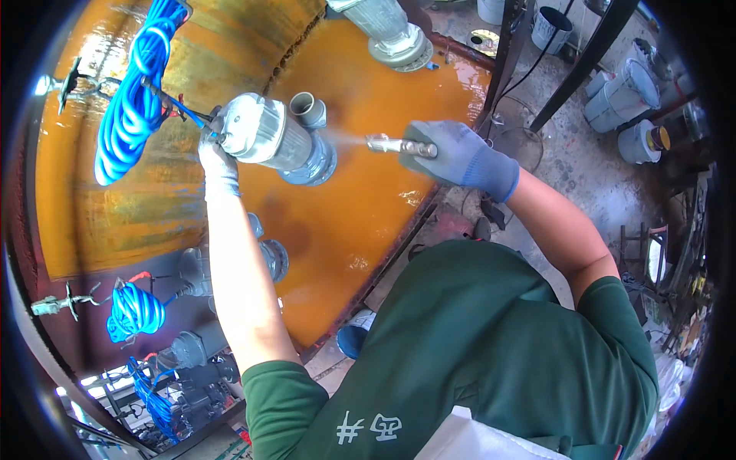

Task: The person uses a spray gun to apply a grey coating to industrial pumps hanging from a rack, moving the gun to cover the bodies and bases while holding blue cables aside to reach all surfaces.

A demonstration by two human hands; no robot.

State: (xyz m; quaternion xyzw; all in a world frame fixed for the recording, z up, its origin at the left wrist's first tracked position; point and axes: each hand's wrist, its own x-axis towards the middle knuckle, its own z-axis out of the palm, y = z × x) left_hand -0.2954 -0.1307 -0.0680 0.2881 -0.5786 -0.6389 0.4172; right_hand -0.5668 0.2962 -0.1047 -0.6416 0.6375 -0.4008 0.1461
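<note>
Orange panels (376, 192), glossy in patches, back the work from nine round to twelve o'clock; white buckets (622, 88) stand on the concrete floor (563, 172) toward two. On my remote feed, the grey pump (268, 138) sits between ten and eleven, tilted, its open pipe mouth beside the body. My left hand (218, 162), gloved, grasps its cap end by the cable, fingertips partly hidden. My right hand (456, 153), at half past one, is closed round a metal spray gun (402, 146), which sends pale mist toward nine, onto the elbow end. Judgement: I'd hold an even standoff, sweep in short overlapping passes, and turn the pump with the left so that the elbow's recesses meet the jet squarely. Best keep the blue cable coil (138, 100), at ten, and the left glove out of the spray line.
</note>
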